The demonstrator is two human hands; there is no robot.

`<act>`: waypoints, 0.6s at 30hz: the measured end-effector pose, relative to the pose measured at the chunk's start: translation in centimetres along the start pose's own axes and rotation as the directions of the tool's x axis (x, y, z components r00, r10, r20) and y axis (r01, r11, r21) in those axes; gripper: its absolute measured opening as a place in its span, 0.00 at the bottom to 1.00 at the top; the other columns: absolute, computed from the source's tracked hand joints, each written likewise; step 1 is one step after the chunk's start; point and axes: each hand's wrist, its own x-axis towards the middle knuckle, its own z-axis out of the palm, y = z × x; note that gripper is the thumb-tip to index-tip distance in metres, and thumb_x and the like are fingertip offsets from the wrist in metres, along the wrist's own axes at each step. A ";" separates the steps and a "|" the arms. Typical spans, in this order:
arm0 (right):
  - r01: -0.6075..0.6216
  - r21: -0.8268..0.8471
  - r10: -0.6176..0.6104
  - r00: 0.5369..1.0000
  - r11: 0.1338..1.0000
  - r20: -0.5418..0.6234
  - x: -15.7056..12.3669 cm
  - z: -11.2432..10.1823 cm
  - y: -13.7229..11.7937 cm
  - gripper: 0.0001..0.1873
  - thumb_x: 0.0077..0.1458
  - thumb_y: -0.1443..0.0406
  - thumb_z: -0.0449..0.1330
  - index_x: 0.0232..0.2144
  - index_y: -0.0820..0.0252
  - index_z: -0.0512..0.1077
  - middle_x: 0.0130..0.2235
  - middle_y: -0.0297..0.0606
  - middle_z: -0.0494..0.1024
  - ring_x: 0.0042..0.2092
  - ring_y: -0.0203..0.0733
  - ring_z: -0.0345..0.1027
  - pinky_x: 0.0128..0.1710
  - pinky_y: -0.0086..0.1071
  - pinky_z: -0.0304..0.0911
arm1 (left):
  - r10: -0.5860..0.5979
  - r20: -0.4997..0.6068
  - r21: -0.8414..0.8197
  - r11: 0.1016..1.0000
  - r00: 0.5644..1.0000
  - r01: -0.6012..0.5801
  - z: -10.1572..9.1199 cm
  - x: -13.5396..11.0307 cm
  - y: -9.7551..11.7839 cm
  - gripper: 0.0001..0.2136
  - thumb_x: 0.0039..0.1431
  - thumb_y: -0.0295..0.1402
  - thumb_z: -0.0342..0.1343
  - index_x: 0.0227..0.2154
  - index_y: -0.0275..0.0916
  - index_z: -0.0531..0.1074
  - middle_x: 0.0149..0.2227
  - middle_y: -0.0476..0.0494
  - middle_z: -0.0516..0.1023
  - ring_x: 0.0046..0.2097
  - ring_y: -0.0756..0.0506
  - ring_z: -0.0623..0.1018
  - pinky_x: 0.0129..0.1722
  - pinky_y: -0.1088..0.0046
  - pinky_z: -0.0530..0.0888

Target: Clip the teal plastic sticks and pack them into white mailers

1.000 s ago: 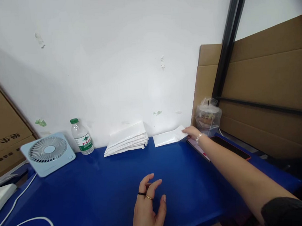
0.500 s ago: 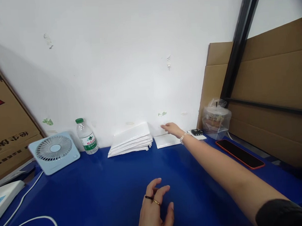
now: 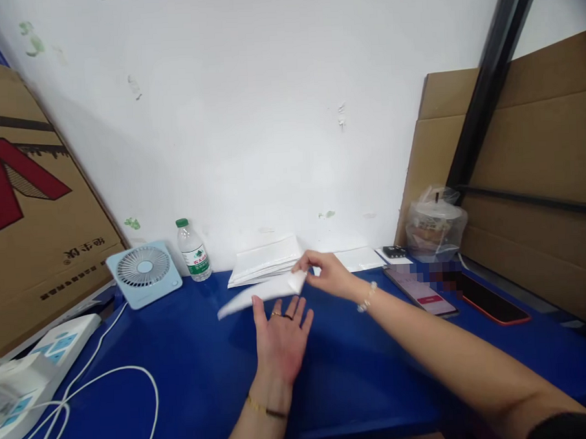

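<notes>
My right hand (image 3: pixel 327 274) pinches the right end of a white padded envelope (image 3: pixel 262 293) and holds it above the blue table (image 3: pixel 183 373). The envelope is blurred by motion. My left hand (image 3: pixel 281 333) lies just below it, palm up, fingers spread, with rings on two fingers. Behind them a stack of white envelopes (image 3: pixel 266 261) leans at the wall, and a flat white pile (image 3: pixel 357 259) lies to its right.
A small blue fan (image 3: pixel 144 273) and a water bottle (image 3: pixel 193 251) stand at the back left. A power strip (image 3: pixel 32 360) with white cables lies at the left. Two phones (image 3: pixel 420 290) and a bagged drink cup (image 3: pixel 435 225) sit at the right. Cardboard boxes flank both sides.
My right hand has drawn back from the wall with a white envelope. My left hand moved forward and turned palm up beneath it. The view shifted right and down.
</notes>
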 end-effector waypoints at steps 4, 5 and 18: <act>0.022 -0.039 -0.022 1.000 0.999 0.002 -5.2 0.4 -0.8 0.14 0.47 0.77 0.53 0.35 0.58 0.70 0.37 0.37 0.76 0.39 0.38 0.70 0.40 0.32 0.63 | 0.112 -0.083 -0.171 0.977 0.990 -0.124 1.2 2.8 0.5 0.25 0.53 0.51 0.53 0.45 0.36 0.67 0.44 0.35 0.73 0.41 0.40 0.77 0.39 0.58 0.76; 0.030 -0.068 -0.029 1.000 0.997 0.005 -6.0 0.3 -0.6 0.15 0.47 0.77 0.53 0.36 0.58 0.70 0.37 0.37 0.75 0.39 0.38 0.69 0.40 0.32 0.64 | 0.135 -0.126 -0.186 0.970 0.983 -0.158 1.2 3.4 0.6 0.21 0.54 0.47 0.54 0.44 0.36 0.67 0.42 0.37 0.74 0.39 0.43 0.78 0.39 0.61 0.76; -0.392 0.470 0.513 0.844 0.791 -0.159 -7.8 1.0 1.5 0.08 0.49 0.63 0.62 0.33 0.59 0.76 0.26 0.33 0.75 0.23 0.35 0.65 0.20 0.27 0.65 | 0.253 -0.191 0.009 0.967 0.948 -0.256 0.4 4.5 -1.2 0.23 0.50 0.53 0.56 0.41 0.41 0.68 0.40 0.44 0.73 0.40 0.46 0.76 0.37 0.69 0.75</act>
